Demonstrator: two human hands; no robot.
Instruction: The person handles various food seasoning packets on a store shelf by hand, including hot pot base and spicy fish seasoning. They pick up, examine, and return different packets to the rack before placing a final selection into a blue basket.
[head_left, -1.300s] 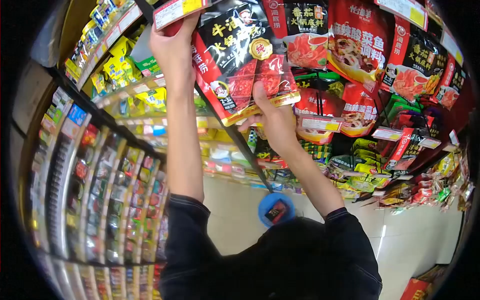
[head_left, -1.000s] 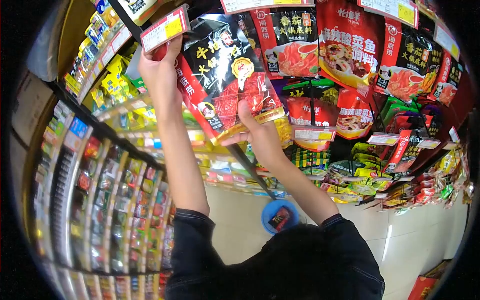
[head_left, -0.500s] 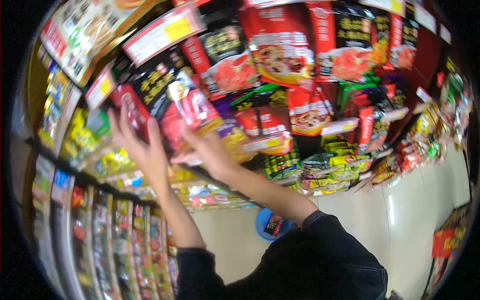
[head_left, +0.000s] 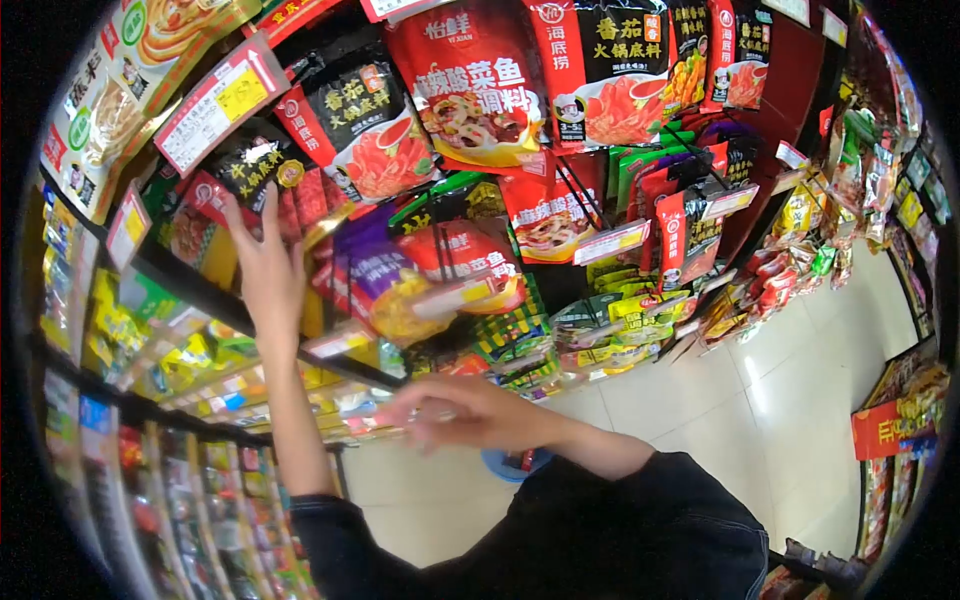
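Note:
My left hand [head_left: 268, 275] is raised with its fingers stretched out and spread. Its fingertips rest against a black and red hotpot seasoning packet [head_left: 248, 170] hanging on the rack. My right hand [head_left: 465, 412] is drawn back in front of the shelf edge, blurred. Its fingers are loosely bent and apart, with nothing seen in them. Above and right of my left hand hangs a tomato hotpot seasoning packet [head_left: 365, 125]. A purple and yellow packet [head_left: 375, 275] hangs just to its right.
A red pickled-fish seasoning bag [head_left: 470, 85] hangs at the top middle. Price tags [head_left: 222, 103] stick out from the hooks. A blue basket [head_left: 497, 465] stands on the tiled floor [head_left: 700, 400], partly hidden by my right arm. Shelves of packets [head_left: 190, 490] run along the lower left.
The hotpot seasoning packet, earlier between both hands, now hangs back among the others under my left fingers. My right hand has moved away, down towards my body. The view has shifted slightly.

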